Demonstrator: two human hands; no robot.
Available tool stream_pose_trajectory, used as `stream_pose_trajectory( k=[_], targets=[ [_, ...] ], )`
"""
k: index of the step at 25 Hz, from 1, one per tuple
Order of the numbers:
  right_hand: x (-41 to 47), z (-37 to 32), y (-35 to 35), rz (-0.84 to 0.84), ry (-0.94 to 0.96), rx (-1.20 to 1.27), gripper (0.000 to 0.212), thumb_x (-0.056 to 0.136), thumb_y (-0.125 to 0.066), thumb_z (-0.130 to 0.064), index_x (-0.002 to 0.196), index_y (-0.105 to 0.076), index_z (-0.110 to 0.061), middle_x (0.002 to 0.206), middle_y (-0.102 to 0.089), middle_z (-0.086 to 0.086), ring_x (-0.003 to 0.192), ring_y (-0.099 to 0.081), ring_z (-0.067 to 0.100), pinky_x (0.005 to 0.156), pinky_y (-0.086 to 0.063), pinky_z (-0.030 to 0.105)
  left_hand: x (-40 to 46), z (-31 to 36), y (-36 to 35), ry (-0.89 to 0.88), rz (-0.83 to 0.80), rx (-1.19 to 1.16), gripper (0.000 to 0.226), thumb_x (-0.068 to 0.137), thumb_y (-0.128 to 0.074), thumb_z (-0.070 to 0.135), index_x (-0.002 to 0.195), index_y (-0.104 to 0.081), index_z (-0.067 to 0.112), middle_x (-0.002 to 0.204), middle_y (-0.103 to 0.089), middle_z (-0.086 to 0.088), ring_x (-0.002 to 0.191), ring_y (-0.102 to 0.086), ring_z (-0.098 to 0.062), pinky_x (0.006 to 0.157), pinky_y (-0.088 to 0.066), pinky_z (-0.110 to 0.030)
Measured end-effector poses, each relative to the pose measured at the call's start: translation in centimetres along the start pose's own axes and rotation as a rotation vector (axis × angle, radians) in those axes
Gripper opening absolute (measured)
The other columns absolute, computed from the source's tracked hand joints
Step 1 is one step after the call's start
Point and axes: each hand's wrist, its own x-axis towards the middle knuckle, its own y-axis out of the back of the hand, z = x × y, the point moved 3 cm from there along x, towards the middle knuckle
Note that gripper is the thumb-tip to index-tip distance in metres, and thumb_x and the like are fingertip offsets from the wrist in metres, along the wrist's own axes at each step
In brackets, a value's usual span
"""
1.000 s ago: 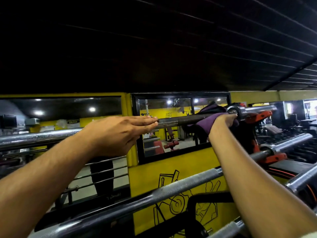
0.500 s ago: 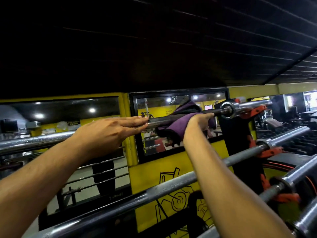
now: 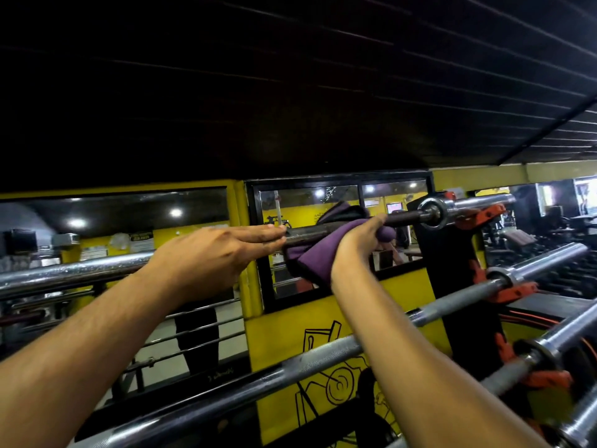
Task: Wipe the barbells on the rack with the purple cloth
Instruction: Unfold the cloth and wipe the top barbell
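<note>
A: Quick, what's on the top level?

B: My right hand is wrapped around the purple cloth, fingers curled over the top barbell so the cloth is clamped round the dark shaft. Loose folds of cloth hang below the bar, on the near side of my wrist.

A: And the left?

B: My left hand lies flat on the same bar, fingers straight and together, tips pointing at the cloth and almost touching it (not gripping anything, just resting along the shaft).

A: Where on the bar is the cloth?

B: On the dark stretch, between my left fingertips and the chrome collar at the right end. The sleeve past the collar sits in an orange cradle on the black rack upright.

A: Other bars?

B: A second barbell runs one level down, passing behind my right forearm, and it also rests in an orange cradle. A third barbell lies lower and nearer, crossing the bottom of the view. More chrome ends show at lower right, blurred.

A: Background?

B: A yellow wall with a black line drawing, and a black-framed mirror behind the top bar that shows ceiling lights.
</note>
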Motion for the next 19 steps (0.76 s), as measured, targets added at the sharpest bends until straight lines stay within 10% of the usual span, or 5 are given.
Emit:
stream_pose_trajectory(
  k=[5, 11, 19],
  targets=[
    [-1.6, 3.2, 0.1, -0.203, -0.050, -0.208, 0.069, 0.100, -0.031, -0.067, 0.127, -0.060, -0.011, 0.111, -0.069, 0.005, 0.106, -0.063, 0.023, 0.098, -0.047, 0.039, 0.5, -0.7, -0.6, 0.033, 0.006, -0.030, 0.068, 0.097, -0.045, 0.011, 0.153, -0.021, 0.042, 0.160, -0.014, 0.024, 0.146, -0.033, -0.009, 0.107, -0.048, -0.040],
    [0.5, -1.0, 2.2, -0.102, 0.023, -0.580, 0.075, 0.101, -0.026, -0.065, 0.142, -0.049, -0.006, 0.142, -0.053, 0.013, 0.133, -0.048, 0.033, 0.116, -0.032, 0.046, 0.5, -1.3, -1.5, 0.021, 0.032, -0.018, 0.076, 0.096, -0.048, 0.007, 0.153, -0.016, 0.046, 0.160, -0.008, 0.028, 0.146, -0.031, -0.007, 0.104, -0.051, -0.040],
    [-3.0, -0.8, 3.9, -0.423, -0.096, -0.426, 0.049, 0.097, -0.057, -0.053, 0.108, -0.069, -0.007, 0.091, -0.078, 0.012, 0.090, -0.073, 0.031, 0.087, -0.058, 0.042, 0.4, -1.3, -1.5, -0.008, 0.020, 0.018, 0.078, 0.096, -0.047, 0.004, 0.154, -0.010, 0.041, 0.161, -0.005, 0.025, 0.147, -0.015, 0.001, 0.114, -0.040, -0.033]
  ],
)
